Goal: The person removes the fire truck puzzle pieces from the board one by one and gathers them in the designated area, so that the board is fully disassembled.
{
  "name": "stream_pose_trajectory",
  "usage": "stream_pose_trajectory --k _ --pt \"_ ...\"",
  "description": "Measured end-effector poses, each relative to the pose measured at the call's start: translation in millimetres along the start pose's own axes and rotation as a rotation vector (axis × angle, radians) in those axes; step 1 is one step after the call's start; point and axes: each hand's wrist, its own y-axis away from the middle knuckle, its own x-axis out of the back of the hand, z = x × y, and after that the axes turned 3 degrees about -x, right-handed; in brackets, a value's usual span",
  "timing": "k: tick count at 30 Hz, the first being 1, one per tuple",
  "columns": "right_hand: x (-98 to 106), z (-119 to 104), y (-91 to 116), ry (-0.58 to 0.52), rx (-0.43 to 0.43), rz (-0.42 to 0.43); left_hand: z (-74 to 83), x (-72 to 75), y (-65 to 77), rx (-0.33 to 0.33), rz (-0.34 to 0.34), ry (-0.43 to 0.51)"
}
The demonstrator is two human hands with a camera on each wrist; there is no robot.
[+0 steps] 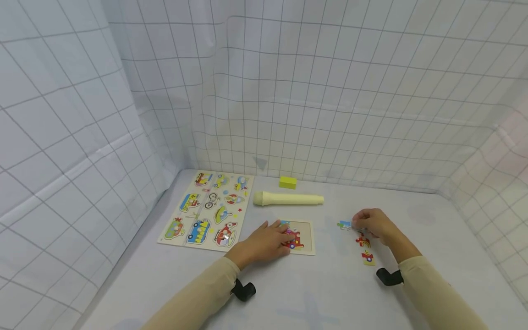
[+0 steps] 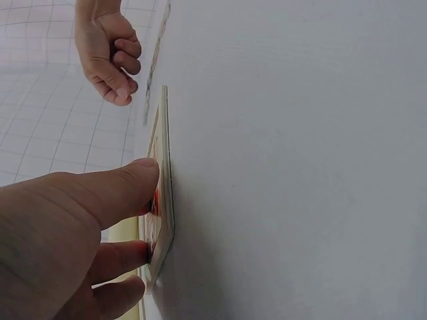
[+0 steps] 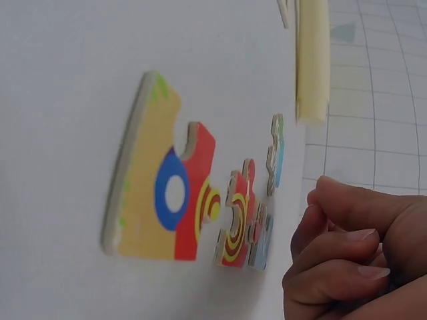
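"What does the head view give you?"

"The left hand (image 1: 268,240) lies with fingers spread over the left part of a shallow wooden frame (image 1: 308,237), on the red puzzle pieces (image 1: 294,240) set in it. Well to the right, the right hand (image 1: 373,223) is at the far end of some loose pieces (image 1: 363,242), just right of a blue piece (image 1: 344,225); a wheel piece (image 1: 368,259) lies nearest"

"And the left wrist?"

"Thumb and fingers rest on the frame, loosely parted, gripping nothing I can see. If they press harder or drag, I'd expect the frame to slide or the set pieces to creep out of line"

"The right wrist?"

"Fingers curled in, nothing visible in them; whether a fingertip touches a piece, I can't tell. The loose pieces are flat and thin, so a pinch could slip off, or a knuckle knock a neighbour askew"
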Motion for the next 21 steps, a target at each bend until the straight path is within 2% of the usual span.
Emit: stream_pose_trajectory --k 5,14,21 --pt "-12.4 -11.0 2.8 -0.054 0.042 -0.056 0.4 1.8 -0.4 0.001 0.000 0.007" --pt "-75.2 -45.5 -2.4 -0.158 0.053 -0.213 -3.2 1.6 -0.4 -0.017 0.001 0.000" --pt "-105.1 -60.9 -2.5 -0.183 0.078 -0.309 -7.1 0.2 0.2 -0.050 0.022 0.018"
